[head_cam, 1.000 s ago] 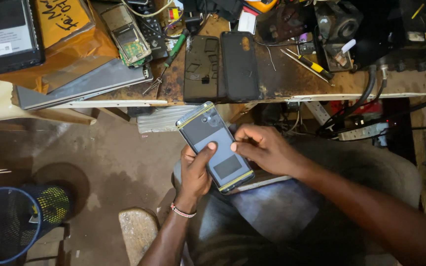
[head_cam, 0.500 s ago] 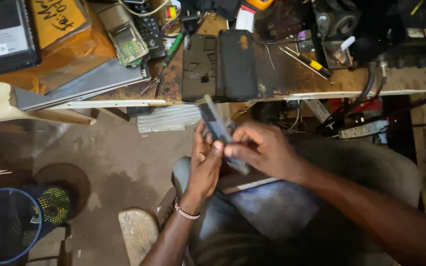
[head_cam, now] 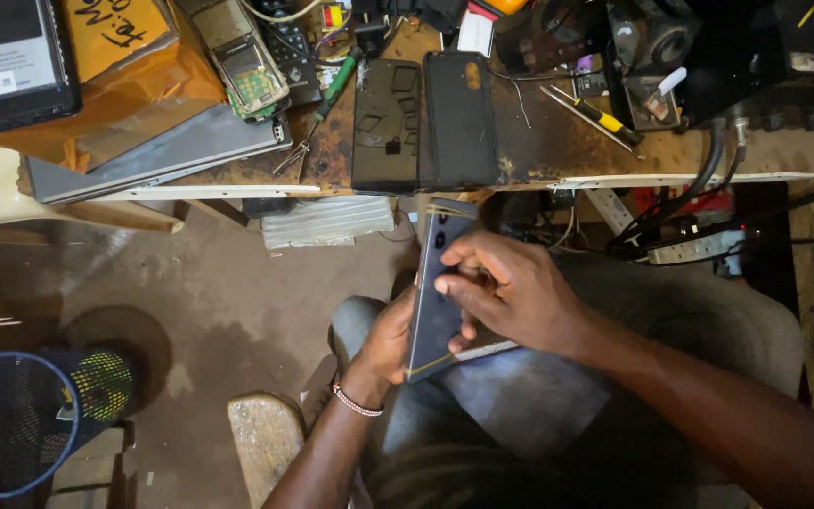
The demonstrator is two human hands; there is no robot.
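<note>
At the bench's [head_cam: 558, 151] far left we see a dark tablet [head_cam: 13, 58] bearing a white rectangular label [head_cam: 8, 71], beside an orange-brown padded envelope [head_cam: 134, 57] with black handwriting. Two dark phone screens [head_cam: 426, 121] lie mid-bench.

Phone [head_cam: 435, 292] between both hands above lap, workbench [head_cam: 558, 151] ahead, mesh bin [head_cam: 11, 424] left.

Three phones [head_cam: 437, 283], one mesh bin [head_cam: 11, 424]
</note>
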